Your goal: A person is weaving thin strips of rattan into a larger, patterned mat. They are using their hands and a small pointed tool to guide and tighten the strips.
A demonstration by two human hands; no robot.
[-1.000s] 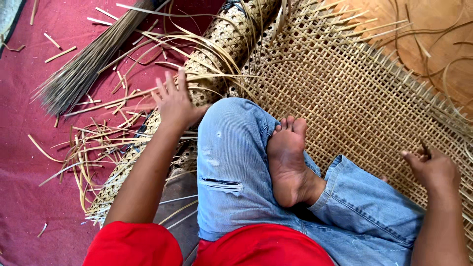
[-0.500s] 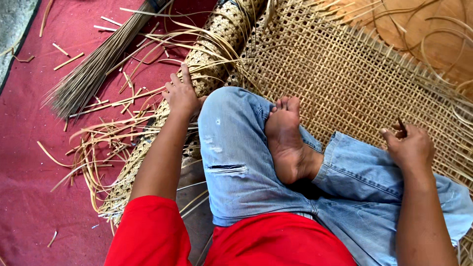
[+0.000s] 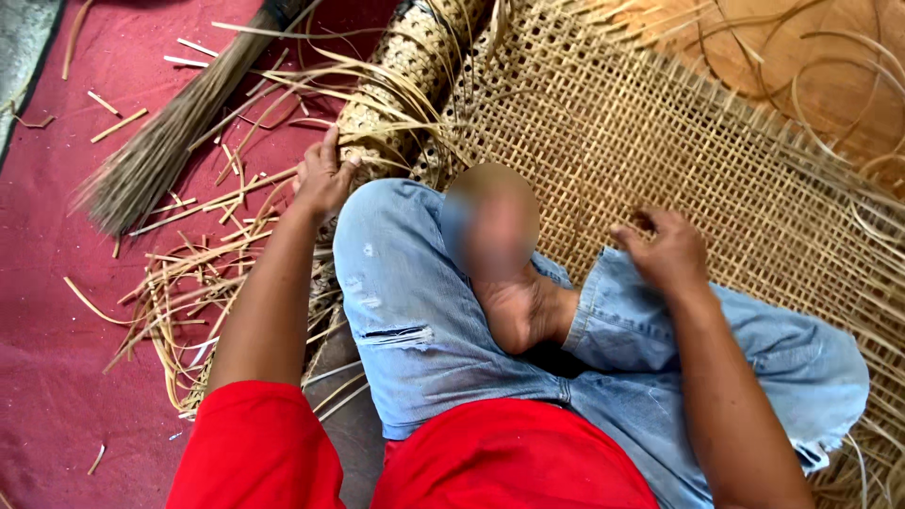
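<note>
My left hand (image 3: 323, 175) lies on the rolled-up end (image 3: 415, 57) of a woven cane mat, fingers pointing away from me, among loose cane strands. Near my right knee, my right hand (image 3: 666, 251) rests on the flat open-weave part of the mat (image 3: 660, 123) with its fingers curled around a small dark tool (image 3: 645, 221) that barely shows. I sit cross-legged in blue jeans (image 3: 415, 311) and a red shirt, with one bare foot resting on my leg.
A stiff-bristle broom (image 3: 160, 151) lies on the red floor cover (image 3: 57, 358) at the left. Loose cane strips (image 3: 189, 283) are scattered beside the roll. A round wooden piece (image 3: 782, 57) with curled cane lies at the top right.
My left hand has slid further up onto the roll, its fingers drawn together. My right hand has moved left and forward toward my knee. The view has shifted.
</note>
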